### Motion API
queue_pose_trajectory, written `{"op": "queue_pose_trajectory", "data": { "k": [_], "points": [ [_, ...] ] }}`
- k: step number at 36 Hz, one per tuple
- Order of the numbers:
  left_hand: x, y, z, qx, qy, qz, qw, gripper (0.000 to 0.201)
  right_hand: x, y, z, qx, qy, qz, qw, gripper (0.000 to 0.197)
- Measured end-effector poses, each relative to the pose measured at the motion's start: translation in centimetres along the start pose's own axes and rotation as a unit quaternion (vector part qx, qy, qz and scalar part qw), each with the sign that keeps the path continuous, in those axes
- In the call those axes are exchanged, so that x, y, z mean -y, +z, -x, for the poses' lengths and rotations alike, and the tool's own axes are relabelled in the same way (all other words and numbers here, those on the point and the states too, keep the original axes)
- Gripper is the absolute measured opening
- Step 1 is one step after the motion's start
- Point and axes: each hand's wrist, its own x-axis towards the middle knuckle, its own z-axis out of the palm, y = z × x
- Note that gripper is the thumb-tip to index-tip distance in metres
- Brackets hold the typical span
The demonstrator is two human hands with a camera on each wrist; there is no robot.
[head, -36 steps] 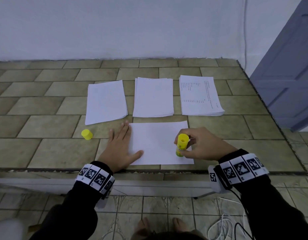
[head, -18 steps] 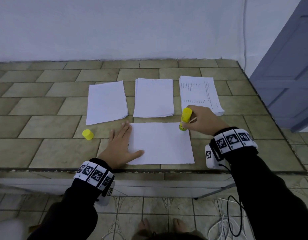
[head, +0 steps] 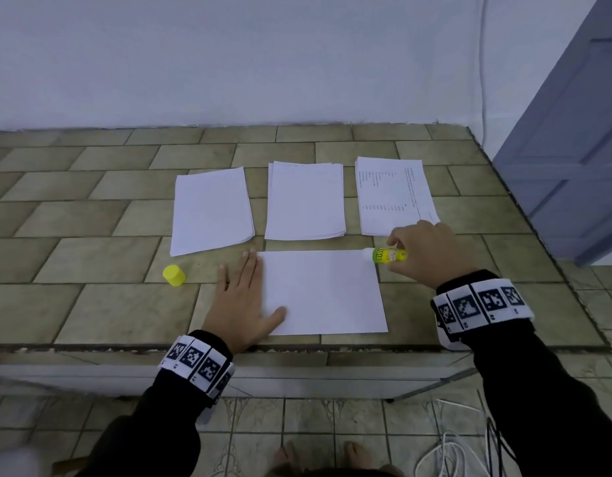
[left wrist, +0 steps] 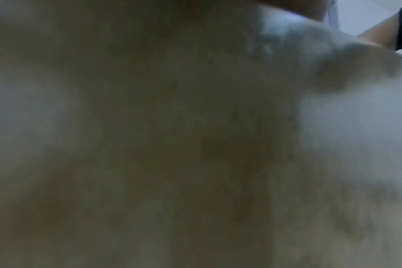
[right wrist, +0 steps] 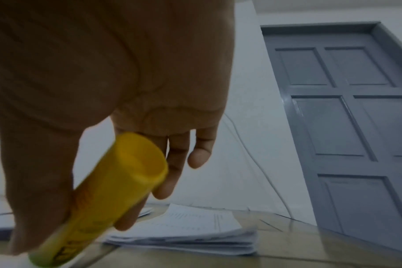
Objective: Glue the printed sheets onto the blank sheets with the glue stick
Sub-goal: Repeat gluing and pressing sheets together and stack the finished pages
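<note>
A blank white sheet [head: 323, 292] lies near the front edge of the tiled table. My left hand [head: 244, 297] lies flat on its left edge, fingers straight, thumb on the paper. My right hand [head: 424, 254] grips the yellow glue stick [head: 388, 255] [right wrist: 99, 201], tilted nearly flat, its white tip at the sheet's far right corner. Its yellow cap [head: 174, 275] stands on the table left of my left hand. A stack of printed sheets [head: 392, 196] [right wrist: 186, 234] lies just beyond my right hand. The left wrist view is a blur.
Two stacks of blank sheets [head: 211, 210] [head: 305, 201] lie side by side at the middle of the table. A grey door [right wrist: 347, 127] stands to the right. White cables [head: 445, 452] lie on the floor below the table's right end.
My right hand carried the glue stick from the sheet's near right edge to its far right corner and tipped it from upright to nearly flat. My left hand stayed put.
</note>
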Motion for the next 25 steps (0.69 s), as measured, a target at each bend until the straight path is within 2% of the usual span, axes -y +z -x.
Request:
{"op": "queue_pose_trajectory", "data": {
  "k": [2, 4, 9, 16, 25],
  "points": [
    [0.0, 0.0, 0.0, 0.01, -0.002, -0.014, 1.0, 0.108, 0.0, 0.3, 0.2, 0.031, 0.001, 0.032, 0.999, 0.027],
    [-0.1, 0.0, -0.1, 0.01, -0.001, -0.018, 1.0, 0.108, -0.1, 0.6, 0.6, 0.042, 0.02, -0.003, 0.999, 0.023],
    [0.0, 0.2, -0.1, 0.002, 0.002, -0.02, 1.0, 0.106, -0.5, 0.8, 0.8, 0.009, 0.079, -0.119, 0.99, 0.025],
    [0.1, 0.2, -0.1, 0.009, 0.004, -0.025, 1.0, 0.107, -1.6, 0.5, 0.3, -0.102, 0.218, -0.261, 0.935, 0.034],
    [0.2, 0.2, 0.0, -0.001, 0.011, -0.013, 1.0, 0.105, -3.1, 1.0, -0.1, -0.101, 0.29, -0.321, 0.896, 0.037]
  ]
}}
